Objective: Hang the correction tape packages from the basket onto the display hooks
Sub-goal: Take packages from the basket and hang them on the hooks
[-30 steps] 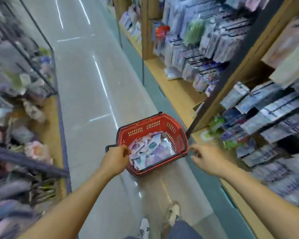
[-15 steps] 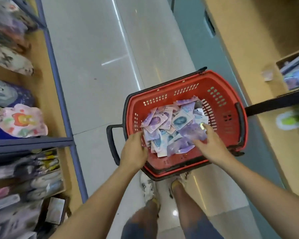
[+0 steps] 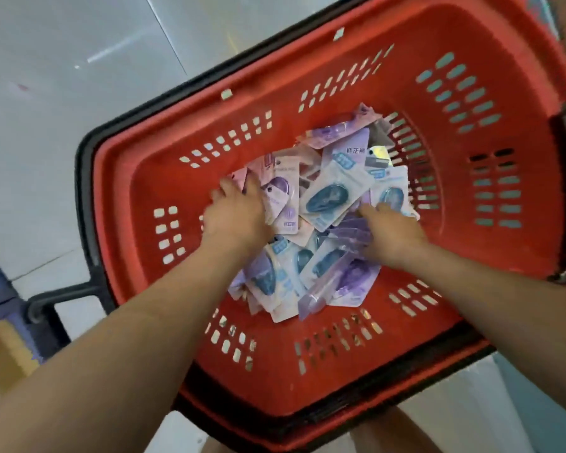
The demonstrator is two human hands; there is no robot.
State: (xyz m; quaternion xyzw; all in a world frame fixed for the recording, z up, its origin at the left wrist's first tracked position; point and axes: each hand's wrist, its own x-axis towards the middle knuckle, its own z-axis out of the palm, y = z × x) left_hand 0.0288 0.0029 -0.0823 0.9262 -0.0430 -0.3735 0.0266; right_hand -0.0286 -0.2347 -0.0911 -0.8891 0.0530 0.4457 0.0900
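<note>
Inside the basket (image 3: 307,76), one lilac package (image 3: 353,143) reads 修正.

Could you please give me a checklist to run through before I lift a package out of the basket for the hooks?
1. Stock of packages in the basket: ok, a heap lies on its bottom.
2. The left hand on the heap: ok, it rests on the heap's left edge.
3. The right hand on the heap: ok, it touches the right side.
4. A single package gripped: cannot tell; none is lifted clear.
5. Heap spread out for a clean pick: not ok, the packages overlap at all angles.
6. View of the hooks: not ok, none show here.
</note>
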